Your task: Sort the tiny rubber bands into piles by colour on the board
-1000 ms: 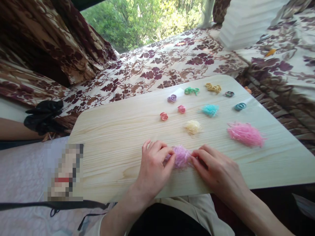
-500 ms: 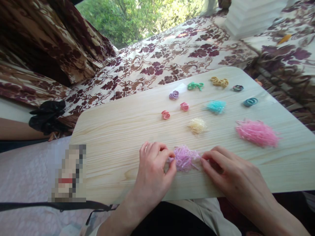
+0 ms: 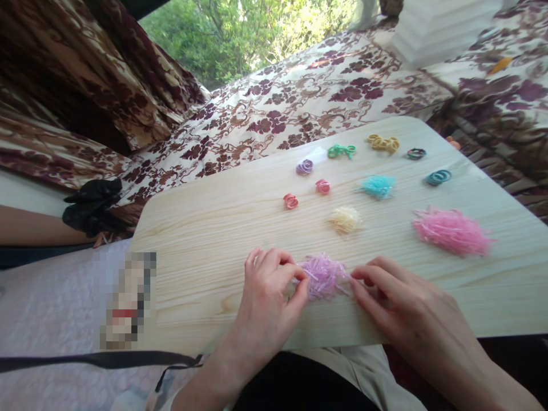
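Note:
A loose pile of thin purple elastic bands (image 3: 324,277) lies near the front edge of the wooden table (image 3: 192,245). At its left edge, my left hand (image 3: 274,291) is closed in a pinch, thumb and forefinger touching the bands. From the right side, my right hand (image 3: 402,302) pinches the tip of a purple strand that sticks out of the pile. How many bands each pinch holds is too small to see. Behind the pile sits a cream bunch of thin bands (image 3: 345,220), and a larger pink heap (image 3: 454,231) lies beyond my right hand.
Farther back are a turquoise bunch (image 3: 377,186), teal rings (image 3: 439,177), a multicoloured ring (image 3: 416,153), and yellow (image 3: 384,143), green (image 3: 341,150), purple (image 3: 305,166) and coral (image 3: 290,201) bundles. Floral cloth (image 3: 274,114) covers the surface behind the table.
The view has shifted slightly, so the things on the table appear a little farther right. Both hands keep their pinches at the purple pile.

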Demonstrator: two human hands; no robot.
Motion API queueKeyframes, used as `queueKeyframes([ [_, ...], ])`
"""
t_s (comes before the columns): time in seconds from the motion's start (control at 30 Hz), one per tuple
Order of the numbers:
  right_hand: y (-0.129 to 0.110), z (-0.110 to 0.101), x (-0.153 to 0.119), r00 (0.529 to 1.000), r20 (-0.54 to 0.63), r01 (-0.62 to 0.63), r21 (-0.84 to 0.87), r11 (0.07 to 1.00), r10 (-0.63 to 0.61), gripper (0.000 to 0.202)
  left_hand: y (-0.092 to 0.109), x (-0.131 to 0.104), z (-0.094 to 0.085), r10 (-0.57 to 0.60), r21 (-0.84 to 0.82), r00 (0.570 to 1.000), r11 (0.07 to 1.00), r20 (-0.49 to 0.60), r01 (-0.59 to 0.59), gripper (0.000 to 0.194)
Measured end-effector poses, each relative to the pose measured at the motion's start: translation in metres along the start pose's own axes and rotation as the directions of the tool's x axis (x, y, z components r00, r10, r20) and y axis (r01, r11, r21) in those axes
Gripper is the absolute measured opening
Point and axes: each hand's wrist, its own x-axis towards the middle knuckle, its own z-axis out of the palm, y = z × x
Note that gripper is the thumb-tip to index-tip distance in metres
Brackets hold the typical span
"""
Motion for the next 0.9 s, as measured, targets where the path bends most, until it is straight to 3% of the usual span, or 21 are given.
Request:
queueKeyframes([
  [0.17, -0.013, 0.001, 0.005, 0.998, -0.058, 0.034, 0.162, 0.986, -0.025, 0.017, 0.001, 0.001, -0.007, -0.05, -0.136, 0.997, 0.989, 0.052, 0.057, 0.014],
  [0.3, -0.025, 0.009, 0.014, 0.997, -0.056, 0.06, 0.29, 0.955, -0.046, 0.025, 0.004, 0.002, -0.01, -0.096, -0.275, 0.987, 0.953, 0.132, 0.13, 0.015],
  [0.43, -0.025, 0.015, 0.019, 0.998, -0.011, 0.065, 0.246, 0.967, -0.065, 0.025, 0.003, 0.003, -0.012, -0.12, -0.345, 0.978, 0.922, 0.173, 0.174, 0.017],
  [0.6, -0.018, 0.014, 0.016, 0.996, -0.078, 0.046, 0.145, 0.988, -0.035, 0.023, -0.004, 0.003, -0.014, -0.122, -0.349, 0.979, 0.921, 0.164, 0.173, 0.019],
  [0.9, -0.031, 0.014, 0.015, 0.997, -0.075, 0.031, 0.39, 0.92, -0.002, 0.023, 0.002, 0.003, -0.021, -0.108, -0.417, 0.963, 0.886, 0.245, 0.205, 0.02],
])
